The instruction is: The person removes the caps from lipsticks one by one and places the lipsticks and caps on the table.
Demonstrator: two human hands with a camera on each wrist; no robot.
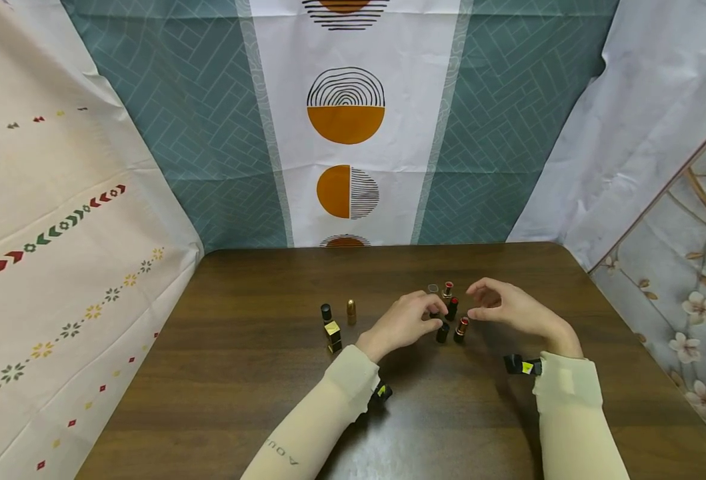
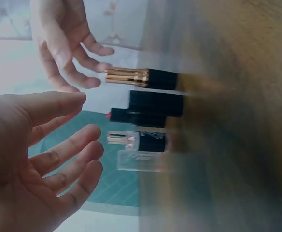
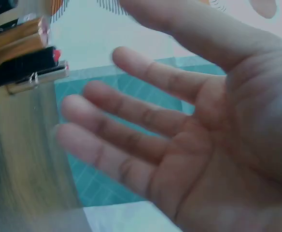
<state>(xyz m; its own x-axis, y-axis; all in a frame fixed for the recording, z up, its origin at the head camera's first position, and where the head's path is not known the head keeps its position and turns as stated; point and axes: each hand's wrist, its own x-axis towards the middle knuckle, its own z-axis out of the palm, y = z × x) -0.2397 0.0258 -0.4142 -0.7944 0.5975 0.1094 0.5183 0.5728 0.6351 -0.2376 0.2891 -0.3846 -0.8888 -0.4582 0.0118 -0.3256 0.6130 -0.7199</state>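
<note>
Three uncapped lipsticks — between left hand and right hand.

Between the left fingers and right fingers stand upright a black lipstick (its red tip bare), a gold-and-black lipstick and, just beside the left fingers, a black cap.

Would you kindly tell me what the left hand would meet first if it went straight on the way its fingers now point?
Most likely the black lipstick with the red tip, which stands just beyond the left hand in the head view, though depth there is hard to judge.
</note>
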